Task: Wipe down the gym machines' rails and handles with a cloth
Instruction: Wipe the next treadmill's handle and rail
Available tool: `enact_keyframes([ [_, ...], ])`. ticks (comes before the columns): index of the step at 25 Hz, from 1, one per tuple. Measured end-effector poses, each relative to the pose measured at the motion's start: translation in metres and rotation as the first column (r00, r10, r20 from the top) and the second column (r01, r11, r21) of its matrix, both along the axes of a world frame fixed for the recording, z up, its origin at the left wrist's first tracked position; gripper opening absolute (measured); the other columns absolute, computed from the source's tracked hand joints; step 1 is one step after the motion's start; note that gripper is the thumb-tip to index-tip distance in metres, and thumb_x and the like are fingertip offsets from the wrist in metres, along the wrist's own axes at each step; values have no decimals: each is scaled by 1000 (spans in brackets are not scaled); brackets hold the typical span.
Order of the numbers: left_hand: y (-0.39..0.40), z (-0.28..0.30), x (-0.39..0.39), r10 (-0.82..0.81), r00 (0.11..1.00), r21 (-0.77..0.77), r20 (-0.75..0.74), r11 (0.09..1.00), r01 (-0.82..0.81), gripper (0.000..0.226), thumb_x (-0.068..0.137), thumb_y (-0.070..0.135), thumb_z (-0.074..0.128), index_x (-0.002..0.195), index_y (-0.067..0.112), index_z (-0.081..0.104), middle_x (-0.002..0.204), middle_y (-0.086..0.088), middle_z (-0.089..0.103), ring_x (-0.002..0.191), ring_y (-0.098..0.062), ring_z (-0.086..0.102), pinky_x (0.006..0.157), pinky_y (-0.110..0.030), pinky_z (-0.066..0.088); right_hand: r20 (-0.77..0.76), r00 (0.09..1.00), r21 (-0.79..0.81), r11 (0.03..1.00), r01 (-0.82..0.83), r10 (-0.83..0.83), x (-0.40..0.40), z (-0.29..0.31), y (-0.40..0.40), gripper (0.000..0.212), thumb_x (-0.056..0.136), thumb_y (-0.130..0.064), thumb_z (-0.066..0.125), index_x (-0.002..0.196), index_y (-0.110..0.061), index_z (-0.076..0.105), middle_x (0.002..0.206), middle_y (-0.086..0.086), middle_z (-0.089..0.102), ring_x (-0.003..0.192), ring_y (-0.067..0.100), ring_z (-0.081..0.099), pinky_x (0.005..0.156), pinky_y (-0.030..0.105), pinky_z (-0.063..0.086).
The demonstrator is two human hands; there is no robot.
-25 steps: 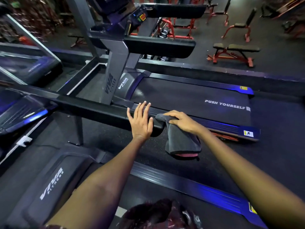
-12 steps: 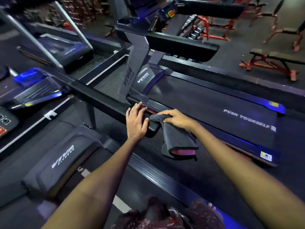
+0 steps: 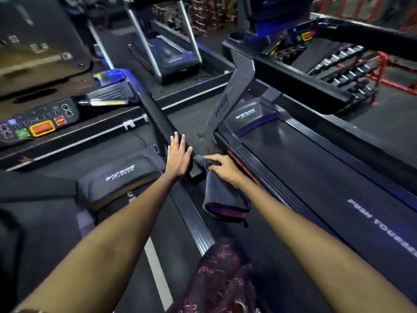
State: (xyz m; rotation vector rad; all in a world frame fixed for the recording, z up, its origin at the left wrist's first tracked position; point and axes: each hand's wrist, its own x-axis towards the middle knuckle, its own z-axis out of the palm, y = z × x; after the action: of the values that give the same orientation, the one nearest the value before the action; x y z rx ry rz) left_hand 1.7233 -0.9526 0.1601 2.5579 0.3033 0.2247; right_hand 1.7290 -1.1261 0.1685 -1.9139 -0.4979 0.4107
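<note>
A black padded treadmill handrail [image 3: 158,118] runs from the console toward me and ends at centre frame. My left hand [image 3: 178,153] lies flat on the rail's near end, fingers straight. My right hand [image 3: 222,169] grips a dark grey cloth [image 3: 222,199] with a purple edge. It presses the cloth's top corner against the rail's end cap, and the rest of the cloth hangs down below the hand.
The treadmill console [image 3: 40,123] with a red stop button sits at the left. A second treadmill [image 3: 316,177] lies to the right, its handrail [image 3: 304,75] overhead. A third treadmill [image 3: 167,57] stands behind, and a dumbbell rack [image 3: 347,64] at the far right.
The view has swung left, bringing the console into sight. My left hand has flattened on the rail's end; my right hand keeps the cloth at the rail tip.
</note>
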Motion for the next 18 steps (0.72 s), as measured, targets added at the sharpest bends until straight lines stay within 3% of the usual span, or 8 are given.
enact_keyframes([
  [3, -5, -1, 2, 114, 993, -57, -33, 992, -116, 54, 99, 24, 39, 148, 8, 19, 157, -15, -3, 145, -29, -6, 116, -39, 0, -36, 999, 61, 998, -36, 38, 6, -11, -5, 42, 82, 14, 53, 122, 2, 59, 125, 15, 59, 109, 14, 52, 82, -2, 36],
  [9, -7, -6, 3, 133, 991, -96, 6, 987, -132, 56, 99, 18, 41, 147, 1, 16, 156, -18, -3, 145, -30, -9, 114, -31, -4, -49, 996, 230, 971, -67, 80, 28, -37, 7, 45, 83, 17, 49, 125, 3, 55, 127, 15, 58, 109, 12, 52, 88, 4, 40],
  [14, -15, -1, 0, 195, 980, -219, -39, 955, -198, 55, 101, 21, 35, 147, 1, 12, 157, -12, -7, 145, -21, -11, 114, -28, -6, -16, 995, 338, 937, -89, 100, 55, -59, 24, 43, 84, 17, 49, 125, 6, 53, 123, 15, 59, 107, 12, 52, 77, -3, 39],
  [16, -25, -6, -4, 256, 967, -345, 3, 908, -240, 53, 102, 26, 32, 147, 2, 16, 157, -8, 3, 145, -16, -2, 115, -26, 0, 13, 994, 387, 916, -107, 111, 71, -73, 36, 42, 84, 17, 50, 124, 8, 53, 123, 17, 59, 109, 15, 54, 84, 1, 40],
  [18, -35, -18, -7, 337, 934, -511, 122, 827, -232, 50, 102, 33, 28, 144, 6, 29, 152, -5, 27, 137, -6, 27, 109, -16, 20, 77, 990, 465, 874, -139, 116, 84, -91, 52, 42, 82, 18, 50, 123, 9, 55, 124, 19, 59, 111, 18, 55, 92, 8, 42],
])
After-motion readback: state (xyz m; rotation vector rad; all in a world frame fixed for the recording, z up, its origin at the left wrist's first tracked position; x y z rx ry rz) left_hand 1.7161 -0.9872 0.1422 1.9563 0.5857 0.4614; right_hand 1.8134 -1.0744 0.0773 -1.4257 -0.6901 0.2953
